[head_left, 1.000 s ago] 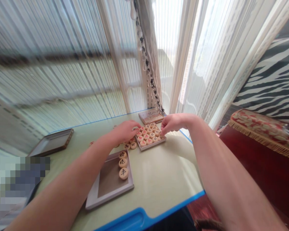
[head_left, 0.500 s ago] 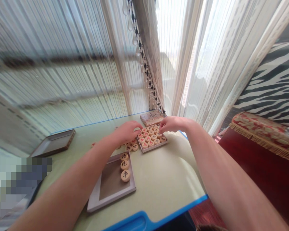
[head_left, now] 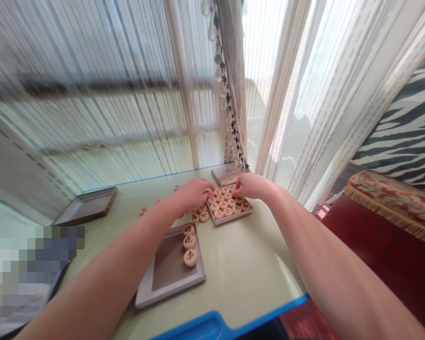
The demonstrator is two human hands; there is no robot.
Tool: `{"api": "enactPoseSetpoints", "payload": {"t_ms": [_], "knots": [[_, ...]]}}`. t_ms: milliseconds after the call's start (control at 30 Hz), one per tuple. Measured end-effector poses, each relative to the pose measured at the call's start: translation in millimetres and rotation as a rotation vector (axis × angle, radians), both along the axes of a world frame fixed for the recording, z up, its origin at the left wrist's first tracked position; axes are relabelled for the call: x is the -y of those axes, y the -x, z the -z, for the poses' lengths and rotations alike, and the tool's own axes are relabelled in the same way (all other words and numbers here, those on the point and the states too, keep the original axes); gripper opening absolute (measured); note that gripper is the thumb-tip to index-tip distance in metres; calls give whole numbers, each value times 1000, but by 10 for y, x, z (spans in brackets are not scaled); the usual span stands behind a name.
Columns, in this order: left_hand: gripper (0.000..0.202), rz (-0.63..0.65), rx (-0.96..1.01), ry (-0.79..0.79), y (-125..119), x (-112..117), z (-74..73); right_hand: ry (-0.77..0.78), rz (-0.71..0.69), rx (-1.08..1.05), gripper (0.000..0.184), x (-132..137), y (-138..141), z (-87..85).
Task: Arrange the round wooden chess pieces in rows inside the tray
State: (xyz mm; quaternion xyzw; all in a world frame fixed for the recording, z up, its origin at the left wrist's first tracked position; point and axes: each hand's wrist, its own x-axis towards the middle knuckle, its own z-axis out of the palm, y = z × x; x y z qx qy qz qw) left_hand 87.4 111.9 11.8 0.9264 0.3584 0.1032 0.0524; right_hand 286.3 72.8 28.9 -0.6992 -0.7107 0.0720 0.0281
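Observation:
A shallow box (head_left: 230, 218) holds rows of round wooden xiangqi pieces (head_left: 223, 204) with red and black characters. My left hand (head_left: 194, 194) is at the box's far left corner, thumb and forefinger curved apart beside a red piece. At the far right side, my right hand (head_left: 253, 185) has its fingers pinched together over the pieces; what lies between the fingertips is hidden. Loose xiangqi pieces (head_left: 204, 216) lie beside the box, partly under my left hand. Nearer me, an open box lid (head_left: 173, 285) carries three black-character pieces (head_left: 189, 242) along its right side.
Behind the filled box stands a printed box (head_left: 226, 174). A dark-rimmed tray (head_left: 87, 206) lies at the table's far left. The pale green table (head_left: 241, 264) has a blue edge, with sheer curtains (head_left: 134, 118) behind it. A red fringed seat (head_left: 375, 255) stands to the right.
The view has shifted slightly, moving the scene to the right. My right fingertips have moved slightly inward over the pieces; my left hand stays at the box corner.

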Motion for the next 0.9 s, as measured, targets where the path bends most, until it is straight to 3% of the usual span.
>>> {"api": "enactPoseSetpoints", "payload": {"t_ms": [300,500,700,900], "knots": [[32,-10,-8,4,-4,-1,-2,-7,28,-33,27,-57,-12,77],[33,-12,-5,4,14,-18,11,21,45,-200,15,-56,-53,74],[33,-27,-1,11,11,-8,-9,1,191,-461,26,-41,-182,-16],[33,-30,-14,11,3,-4,-12,164,181,-466,32,-79,-220,29]]}}
